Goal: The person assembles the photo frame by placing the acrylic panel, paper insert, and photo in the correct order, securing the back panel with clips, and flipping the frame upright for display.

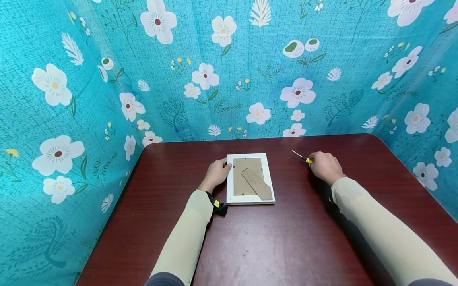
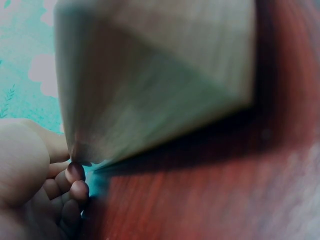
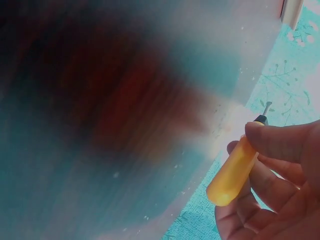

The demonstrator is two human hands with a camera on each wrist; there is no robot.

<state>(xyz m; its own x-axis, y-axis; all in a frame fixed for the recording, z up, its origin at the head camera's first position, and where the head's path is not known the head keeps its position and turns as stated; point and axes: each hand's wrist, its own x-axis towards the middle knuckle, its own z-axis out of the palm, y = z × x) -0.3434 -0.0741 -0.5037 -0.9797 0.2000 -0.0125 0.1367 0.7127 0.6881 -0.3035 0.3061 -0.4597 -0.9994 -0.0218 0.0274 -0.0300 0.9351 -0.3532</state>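
Observation:
A white picture frame (image 1: 270,184) lies back side up on the table, its brown backing board (image 1: 242,178) and angled stand (image 1: 258,180) showing. My left hand (image 1: 216,174) grips its left edge, thumb over the border. In the left wrist view the picture frame (image 2: 160,75) is large and blurred, with the thumb and fingertips at its edge. To the right, my right hand (image 1: 325,167) holds a screwdriver (image 1: 308,160) whose thin metal shaft points toward the back left. The right wrist view shows thumb and fingers pinching its yellow handle (image 3: 232,175).
A dark red-brown wooden table (image 1: 261,242) carries everything. Turquoise flowered cloth (image 1: 243,63) hangs behind it and along both sides. A dark band with a yellow-marked device (image 1: 219,206) sits on the left wrist, close to the picture frame's near left corner.

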